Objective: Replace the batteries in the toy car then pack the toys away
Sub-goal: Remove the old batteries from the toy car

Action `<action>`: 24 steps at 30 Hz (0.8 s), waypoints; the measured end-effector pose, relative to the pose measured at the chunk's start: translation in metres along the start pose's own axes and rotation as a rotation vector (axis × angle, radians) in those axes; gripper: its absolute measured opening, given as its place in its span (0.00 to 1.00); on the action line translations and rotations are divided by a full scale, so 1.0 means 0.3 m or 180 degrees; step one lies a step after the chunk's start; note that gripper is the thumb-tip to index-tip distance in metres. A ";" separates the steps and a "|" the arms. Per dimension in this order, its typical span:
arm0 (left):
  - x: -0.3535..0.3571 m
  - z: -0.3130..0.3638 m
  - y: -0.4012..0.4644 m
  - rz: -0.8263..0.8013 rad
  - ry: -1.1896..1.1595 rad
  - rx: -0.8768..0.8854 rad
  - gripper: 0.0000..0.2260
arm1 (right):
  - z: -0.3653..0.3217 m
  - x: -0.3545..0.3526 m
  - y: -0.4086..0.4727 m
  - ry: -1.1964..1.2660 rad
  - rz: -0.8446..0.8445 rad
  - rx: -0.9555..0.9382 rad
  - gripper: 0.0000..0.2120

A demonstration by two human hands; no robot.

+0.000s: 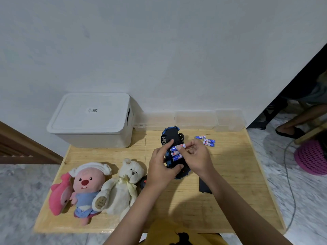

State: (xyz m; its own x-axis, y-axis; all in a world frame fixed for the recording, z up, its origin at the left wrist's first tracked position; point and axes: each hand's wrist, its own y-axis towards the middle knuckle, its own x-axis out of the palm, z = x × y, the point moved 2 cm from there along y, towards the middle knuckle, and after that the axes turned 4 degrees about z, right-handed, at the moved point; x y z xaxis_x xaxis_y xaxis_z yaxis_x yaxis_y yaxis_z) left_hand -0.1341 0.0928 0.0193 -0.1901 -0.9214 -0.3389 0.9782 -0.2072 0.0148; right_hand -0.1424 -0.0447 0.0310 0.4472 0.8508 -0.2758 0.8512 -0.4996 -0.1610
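While both hands (163, 163) (195, 156) pinch batteries in the upturned car (172, 137), 3 spare batteries (206, 140) lie just beside.

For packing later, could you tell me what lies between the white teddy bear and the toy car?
In the head view, a small black remote and the left hand lie between the white teddy bear and toy car.

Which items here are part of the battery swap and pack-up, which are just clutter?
In the job: toy car, upside down; batteries in its bay; loose batteries; black battery cover; pink plush; white teddy bear; dolphin plush; lidded white storage box.

Lying about: clear plastic containers; pink basket.
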 end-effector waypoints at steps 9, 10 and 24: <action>0.011 0.002 -0.002 0.0043 -0.0036 -0.0049 0.37 | -0.046 -0.043 -0.007 0.1386 0.0244 0.0577 0.10; 0.011 0.002 -0.002 0.0045 -0.0045 -0.0052 0.37 | -0.052 -0.053 -0.004 0.1645 0.0119 0.0735 0.12; 0.006 0.014 0.003 0.0197 -0.0027 0.0032 0.38 | -0.022 -0.047 -0.032 -0.0259 -0.0189 0.0617 0.12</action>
State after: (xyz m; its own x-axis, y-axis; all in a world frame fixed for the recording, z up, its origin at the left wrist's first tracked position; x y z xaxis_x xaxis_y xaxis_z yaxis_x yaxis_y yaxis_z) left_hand -0.1340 0.0897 0.0225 -0.1299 -0.9354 -0.3289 0.9872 -0.1529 0.0450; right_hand -0.1551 -0.0509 0.0428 0.3675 0.8677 -0.3346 0.8030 -0.4776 -0.3565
